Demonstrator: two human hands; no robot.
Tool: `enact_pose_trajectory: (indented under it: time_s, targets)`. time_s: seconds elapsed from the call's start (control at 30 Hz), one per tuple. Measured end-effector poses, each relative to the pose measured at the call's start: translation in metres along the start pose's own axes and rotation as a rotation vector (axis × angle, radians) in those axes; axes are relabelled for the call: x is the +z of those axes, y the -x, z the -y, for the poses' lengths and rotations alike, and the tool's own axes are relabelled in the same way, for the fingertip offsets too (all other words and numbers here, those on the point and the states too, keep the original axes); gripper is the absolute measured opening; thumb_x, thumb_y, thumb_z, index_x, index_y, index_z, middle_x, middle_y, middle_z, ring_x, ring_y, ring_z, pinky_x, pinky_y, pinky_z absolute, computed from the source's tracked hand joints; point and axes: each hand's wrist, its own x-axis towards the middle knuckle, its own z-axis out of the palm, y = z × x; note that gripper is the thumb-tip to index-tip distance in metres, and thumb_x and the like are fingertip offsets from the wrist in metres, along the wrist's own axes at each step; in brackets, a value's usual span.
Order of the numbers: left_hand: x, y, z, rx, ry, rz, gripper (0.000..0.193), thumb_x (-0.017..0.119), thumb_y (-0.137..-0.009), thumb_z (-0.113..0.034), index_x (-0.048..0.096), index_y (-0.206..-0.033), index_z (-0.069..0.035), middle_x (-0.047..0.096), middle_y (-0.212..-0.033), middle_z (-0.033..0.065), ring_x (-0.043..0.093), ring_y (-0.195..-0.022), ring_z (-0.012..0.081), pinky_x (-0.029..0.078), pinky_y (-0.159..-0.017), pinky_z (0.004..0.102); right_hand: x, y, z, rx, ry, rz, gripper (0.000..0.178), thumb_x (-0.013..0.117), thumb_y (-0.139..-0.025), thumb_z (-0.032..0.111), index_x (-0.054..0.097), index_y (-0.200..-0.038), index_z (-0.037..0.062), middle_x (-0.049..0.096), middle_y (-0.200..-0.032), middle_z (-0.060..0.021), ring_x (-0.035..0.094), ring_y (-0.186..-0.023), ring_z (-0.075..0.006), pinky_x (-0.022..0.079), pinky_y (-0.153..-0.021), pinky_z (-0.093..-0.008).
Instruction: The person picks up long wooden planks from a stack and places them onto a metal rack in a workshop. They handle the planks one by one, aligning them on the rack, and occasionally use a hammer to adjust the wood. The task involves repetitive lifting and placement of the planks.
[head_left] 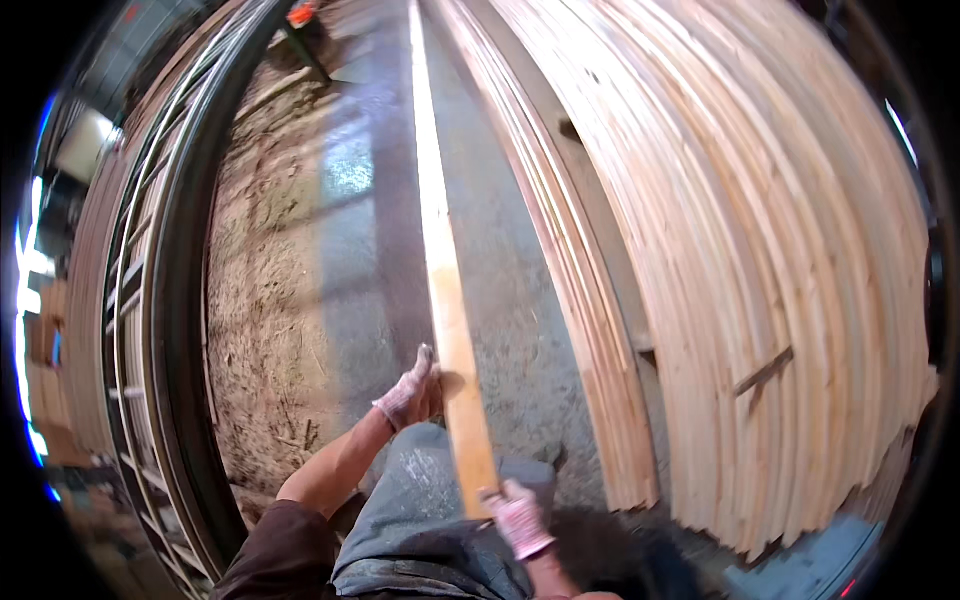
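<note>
A long, narrow wooden board (455, 330) stretches away from me, its near end close to my legs and its far end at the top of the view. My left hand (412, 392), in a pale pinkish work glove, grips the board's left edge a short way up from the near end. At that near end my right hand (520, 518), gloved the same way, is closed on the right corner. The fingers of both hands are partly hidden by the board.
To the right lies a low stack of narrow boards (575, 270), then a wide pile of lumber (740, 250) with a short stick (763, 371) on it. Sawdust (270, 270) covers the floor at left, beside a long metal frame (170, 300). Grey concrete floor (520, 340) shows between.
</note>
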Motion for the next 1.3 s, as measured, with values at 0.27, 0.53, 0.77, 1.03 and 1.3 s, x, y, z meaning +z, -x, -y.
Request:
enact_pose_trajectory:
  time_s: [0.27,0.53,0.77,1.03,1.3]
  targets:
    - [-0.04,0.224,-0.064,0.264,-0.02,-0.383,0.028,0.063,-0.096,-0.027,0.064,-0.114,-0.006,0.071,-0.096,0.0148,0.071,-0.08,0.0242,0.058,-0.068,0.0409,0.165,0.034,0.064,0.11,-0.016,1.016,0.041,0.059,-0.106,0.039,0.065,-0.111,-0.0012,0.067,-0.099,-0.0038,0.063,-0.087,-0.0165,0.053,-0.075,-0.0314]
    - [-0.073,0.464,0.106,0.23,-0.508,-0.755,0.035,0.069,-0.087,-0.028,0.069,-0.106,0.002,0.073,-0.083,0.0101,0.069,-0.076,0.0169,0.056,-0.066,0.0354,0.31,-0.09,0.212,0.505,-0.426,0.915,0.017,0.059,-0.103,0.028,0.052,-0.089,0.0202,0.048,-0.078,0.0065,0.043,-0.061,-0.0079,0.036,-0.05,-0.028]
    - [-0.115,0.546,0.387,0.645,-0.656,-1.065,0.061,0.071,-0.087,-0.05,0.061,-0.138,-0.018,0.073,-0.109,0.0242,0.07,-0.103,0.0386,0.054,-0.092,0.0475,0.447,-0.198,0.283,0.166,-0.088,0.437,0.041,0.073,-0.095,0.044,0.06,-0.094,0.0057,0.064,-0.076,-0.0071,0.069,-0.069,-0.0243,0.057,-0.059,-0.046]
    - [-0.173,0.557,0.057,0.364,-0.246,-0.742,0.04,0.06,-0.096,-0.025,0.063,-0.125,0.002,0.07,-0.104,0.0148,0.066,-0.096,0.0242,0.052,-0.083,0.0395,0.482,-0.05,0.262,0.5,-0.119,0.893,0.044,0.078,-0.092,0.036,0.067,-0.12,0.0041,0.072,-0.112,-0.013,0.071,-0.103,-0.0291,0.059,-0.088,-0.0506]
    - [-0.209,0.527,0.005,0.226,-0.183,-0.575,0.049,0.084,-0.082,-0.043,0.076,-0.114,-0.006,0.076,-0.09,0.0088,0.071,-0.085,0.0176,0.056,-0.081,0.033,0.483,-0.259,0.379,0.514,-0.395,0.78,0.057,0.063,-0.1,0.051,0.055,-0.136,0.0078,0.062,-0.136,-0.0166,0.058,-0.127,-0.0358,0.043,-0.112,-0.0582]
